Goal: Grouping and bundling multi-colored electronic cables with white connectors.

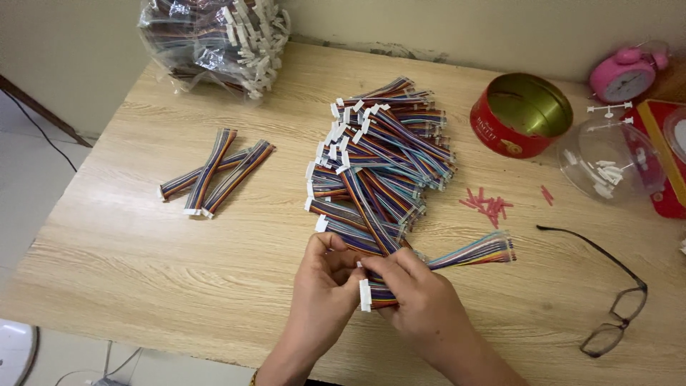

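My left hand (323, 286) and my right hand (418, 297) meet near the table's front edge, both gripping one multicoloured ribbon cable (471, 252) with a white connector (364, 294) at its near end. Its free wire ends fan out to the right. Just beyond my hands lies a big pile of the same ribbon cables (379, 161). Three finished-looking cables (214, 171) lie apart on the left.
The wooden table (143, 250) also holds a clear bag of cables (214, 43) at the back left, a red round tin (520, 114), a clear plastic bowl with white parts (607, 161), small red bits (488, 204), black glasses (614, 300) and a pink alarm clock (625, 75).
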